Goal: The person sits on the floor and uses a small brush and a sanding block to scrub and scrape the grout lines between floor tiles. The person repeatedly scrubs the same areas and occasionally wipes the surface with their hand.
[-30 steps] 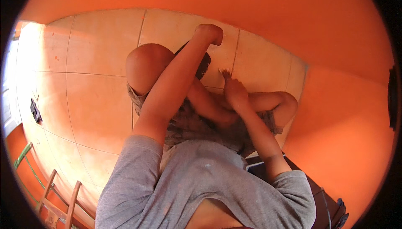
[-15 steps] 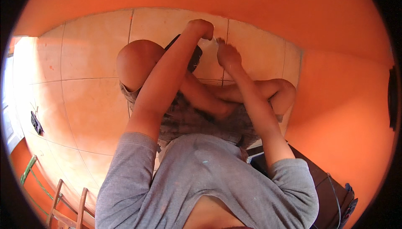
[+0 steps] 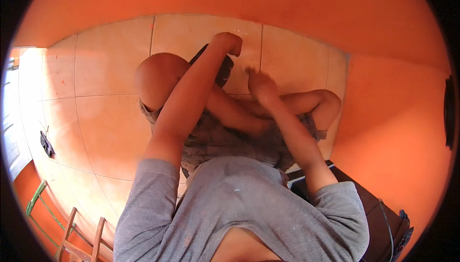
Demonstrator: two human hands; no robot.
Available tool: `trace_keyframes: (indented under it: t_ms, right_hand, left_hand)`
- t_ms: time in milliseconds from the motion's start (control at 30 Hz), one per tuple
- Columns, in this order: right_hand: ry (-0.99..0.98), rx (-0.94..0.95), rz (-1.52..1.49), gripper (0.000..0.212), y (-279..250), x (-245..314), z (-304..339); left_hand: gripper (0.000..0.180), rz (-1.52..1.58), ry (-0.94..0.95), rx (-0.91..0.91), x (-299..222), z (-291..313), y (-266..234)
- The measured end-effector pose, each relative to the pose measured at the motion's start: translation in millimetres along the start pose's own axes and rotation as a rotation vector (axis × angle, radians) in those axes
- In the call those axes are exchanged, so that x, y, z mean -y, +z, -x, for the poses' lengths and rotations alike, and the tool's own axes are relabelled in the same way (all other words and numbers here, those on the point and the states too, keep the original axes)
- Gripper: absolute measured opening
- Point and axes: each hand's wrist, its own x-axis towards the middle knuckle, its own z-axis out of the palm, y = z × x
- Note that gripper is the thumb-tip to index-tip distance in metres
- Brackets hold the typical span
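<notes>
My left hand [image 3: 230,44] is bent at the wrist over the floor, its fingers curled closed. Whatever it may hold is hidden behind the hand. Just right of it and nearer to me, my right hand [image 3: 262,86] is also closed, slightly smeared by motion at the fingertips; I cannot make out anything in it. A gap separates the two hands. Partly behind my left forearm lies a black flat object [image 3: 224,72] with small pale marks, its kind unclear. Small white specks show on the tiled floor [image 3: 196,29] beyond my left hand.
I sit cross-legged, left knee [image 3: 160,80] raised beside my left arm. An orange wall [image 3: 393,128] stands close on the right and another ahead. A dark brown box-like piece [image 3: 359,190] is behind my right elbow. Wooden chair parts [image 3: 67,233] stand at lower left, a small dark item [image 3: 46,144] at left.
My right hand has drawn back toward me, away from my left hand, widening the gap. The left hand sits slightly lower in the picture, and the whole view has shifted a little.
</notes>
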Motion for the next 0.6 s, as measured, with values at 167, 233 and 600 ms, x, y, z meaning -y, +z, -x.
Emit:
trace_keyframes:
  t_ms: [167, 233, 600]
  right_hand:
    - [0.054, 0.024, -0.015, 0.043, -4, 1, -8]
    - [0.138, 0.148, -0.038, 0.045, -47, 20, -28]
    - [0.015, -0.022, -0.070, 0.044, -30, 12, -20]
  left_hand:
    - [0.036, -0.014, -0.036, 0.031, -11, -36, 0]
    - [0.036, 0.008, 0.050, -0.026, -13, -20, -1]
    - [0.032, -0.007, 0.089, -0.130, 2, -19, 12]
